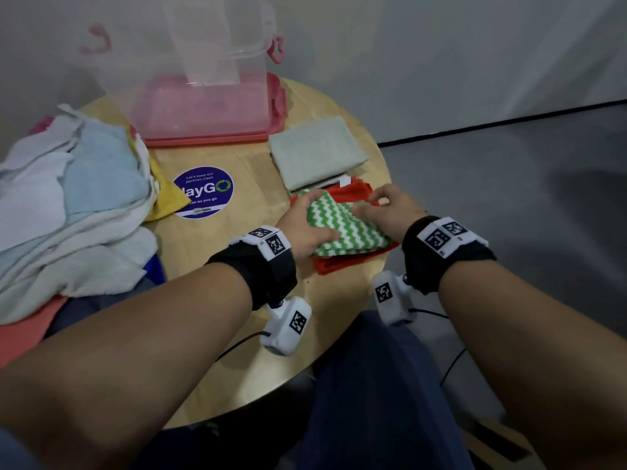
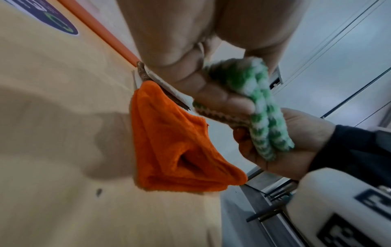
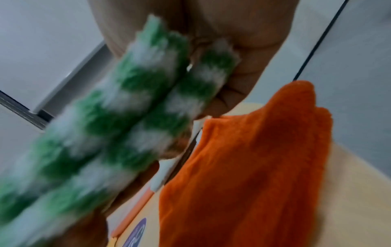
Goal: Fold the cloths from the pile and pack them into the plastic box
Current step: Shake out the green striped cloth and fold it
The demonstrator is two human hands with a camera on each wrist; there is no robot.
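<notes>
A folded green-and-white zigzag cloth (image 1: 342, 225) is held just above a folded orange cloth (image 1: 339, 262) near the table's right edge. My left hand (image 1: 305, 225) grips its left side, and in the left wrist view the thumb (image 2: 211, 93) pinches the doubled green cloth (image 2: 260, 107). My right hand (image 1: 386, 208) grips the cloth's right side, and the right wrist view shows the green cloth (image 3: 110, 120) between thumb and fingers over the orange cloth (image 3: 253, 167). The clear plastic box (image 1: 190, 69) stands at the back on a pink lid (image 1: 210, 137). The loose pile of cloths (image 1: 68, 198) lies at the left.
A folded grey-green cloth (image 1: 315, 150) lies behind the orange one, with a white edge under it. A round purple sticker (image 1: 203, 191) marks the middle of the wooden table (image 1: 237, 283). A yellow cloth (image 1: 166, 191) pokes out of the pile. The floor drops away right of the table.
</notes>
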